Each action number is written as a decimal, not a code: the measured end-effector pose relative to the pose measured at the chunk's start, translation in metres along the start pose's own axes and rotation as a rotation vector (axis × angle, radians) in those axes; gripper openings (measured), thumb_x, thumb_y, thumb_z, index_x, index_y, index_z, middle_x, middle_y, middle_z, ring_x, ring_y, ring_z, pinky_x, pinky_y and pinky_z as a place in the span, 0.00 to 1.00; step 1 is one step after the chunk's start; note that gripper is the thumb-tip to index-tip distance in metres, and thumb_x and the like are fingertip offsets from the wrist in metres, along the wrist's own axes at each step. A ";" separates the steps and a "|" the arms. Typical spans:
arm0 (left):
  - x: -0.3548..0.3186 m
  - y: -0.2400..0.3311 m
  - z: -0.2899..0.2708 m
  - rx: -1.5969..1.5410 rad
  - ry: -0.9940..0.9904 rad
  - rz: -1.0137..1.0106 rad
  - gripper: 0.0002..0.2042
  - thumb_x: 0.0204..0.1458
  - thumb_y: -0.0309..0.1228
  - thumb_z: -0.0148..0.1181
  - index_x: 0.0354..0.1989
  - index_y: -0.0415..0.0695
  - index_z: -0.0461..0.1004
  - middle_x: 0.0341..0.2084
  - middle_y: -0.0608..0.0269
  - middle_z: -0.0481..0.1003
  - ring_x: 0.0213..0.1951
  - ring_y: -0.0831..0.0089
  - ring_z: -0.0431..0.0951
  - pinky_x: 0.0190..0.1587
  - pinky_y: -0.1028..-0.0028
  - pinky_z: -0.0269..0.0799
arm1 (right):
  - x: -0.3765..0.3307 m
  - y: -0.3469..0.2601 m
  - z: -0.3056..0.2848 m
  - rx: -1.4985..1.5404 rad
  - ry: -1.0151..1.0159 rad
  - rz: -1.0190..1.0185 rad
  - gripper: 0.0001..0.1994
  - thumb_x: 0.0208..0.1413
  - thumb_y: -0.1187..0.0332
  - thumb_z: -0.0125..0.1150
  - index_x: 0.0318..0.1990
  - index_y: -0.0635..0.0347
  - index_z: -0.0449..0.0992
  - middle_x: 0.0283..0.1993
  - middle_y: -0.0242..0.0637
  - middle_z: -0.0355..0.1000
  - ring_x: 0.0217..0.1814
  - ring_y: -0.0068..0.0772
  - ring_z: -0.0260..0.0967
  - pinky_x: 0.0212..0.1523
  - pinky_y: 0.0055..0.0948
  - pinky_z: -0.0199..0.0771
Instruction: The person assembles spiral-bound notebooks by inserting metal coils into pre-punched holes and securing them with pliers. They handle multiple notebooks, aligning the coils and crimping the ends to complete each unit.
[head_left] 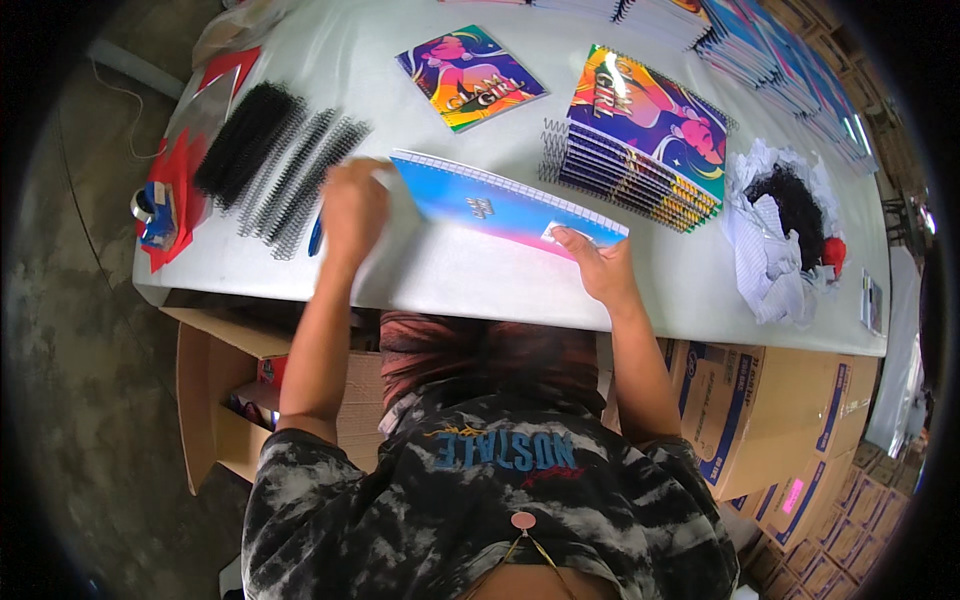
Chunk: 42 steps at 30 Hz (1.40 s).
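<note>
My right hand (598,262) grips the right end of a notebook (480,208) with a blue-to-pink cover, thumb on top. The notebook is tilted, its edge with a row of punched holes facing away from me. My left hand (355,208) is by its left end, fingers curled together and slightly blurred; what they pinch, if anything, is hidden. Beside that hand lie black spiral binding coils (300,185), with a denser bundle of coils (248,140) farther left. A blue pen (316,236) lies partly behind my left wrist.
A colourful illustrated cover (470,78) lies at the far middle. Right of it rises a stack of spiral notebooks (650,130). Tangled black coil scraps (790,205) sit on crumpled paper (752,245). A blue tape dispenser (158,218) rests on red sheets at left; cardboard boxes (770,410) stand below.
</note>
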<state>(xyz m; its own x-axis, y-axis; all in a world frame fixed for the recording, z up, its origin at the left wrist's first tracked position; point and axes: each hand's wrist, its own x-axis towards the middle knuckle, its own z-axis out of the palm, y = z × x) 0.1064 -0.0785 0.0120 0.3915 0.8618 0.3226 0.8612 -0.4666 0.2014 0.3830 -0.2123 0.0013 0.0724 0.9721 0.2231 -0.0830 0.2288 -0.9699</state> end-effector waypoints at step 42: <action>0.017 0.006 -0.070 -0.759 -0.230 0.005 0.13 0.60 0.38 0.45 0.30 0.40 0.68 0.21 0.72 0.60 0.23 0.85 0.56 0.27 0.83 0.54 | 0.022 -0.015 0.006 -0.081 0.060 -0.116 0.13 0.52 0.77 0.59 0.46 0.66 0.74 0.41 0.32 0.75 0.37 0.15 0.68 0.40 0.16 0.69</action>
<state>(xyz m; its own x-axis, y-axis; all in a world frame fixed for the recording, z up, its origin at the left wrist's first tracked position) 0.0961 -0.0806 0.0832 0.5234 0.8401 0.1427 0.4355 -0.4076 0.8026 0.3799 -0.1942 0.0212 0.1364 0.9340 0.3301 0.0092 0.3320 -0.9432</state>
